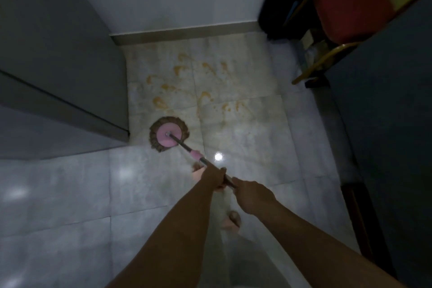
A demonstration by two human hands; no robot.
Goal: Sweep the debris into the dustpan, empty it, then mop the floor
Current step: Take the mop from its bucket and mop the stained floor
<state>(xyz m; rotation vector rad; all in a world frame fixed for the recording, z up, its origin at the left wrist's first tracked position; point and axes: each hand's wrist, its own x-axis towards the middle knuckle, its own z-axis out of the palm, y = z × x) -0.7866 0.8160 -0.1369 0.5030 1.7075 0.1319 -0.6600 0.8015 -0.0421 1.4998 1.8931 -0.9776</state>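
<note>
A round mop head [168, 134] with a pink disc and brown fringe lies flat on the pale tiled floor [70, 194], close to the corner of a grey cabinet. Its metal handle [187, 148] with a pink sleeve runs back toward me. My left hand [214, 176] grips the handle further down, and my right hand [251, 195] grips it just behind. Several orange-brown stains [201, 82] are smeared over the tiles beyond the mop head, up to the wall.
A grey cabinet [58, 72] fills the left side. A red-seated chair [350, 7] with yellow legs and a dark bag [280, 7] stand at the back right, beside a dark panel [385, 124]. My feet in pink slippers [232, 220] are below the hands.
</note>
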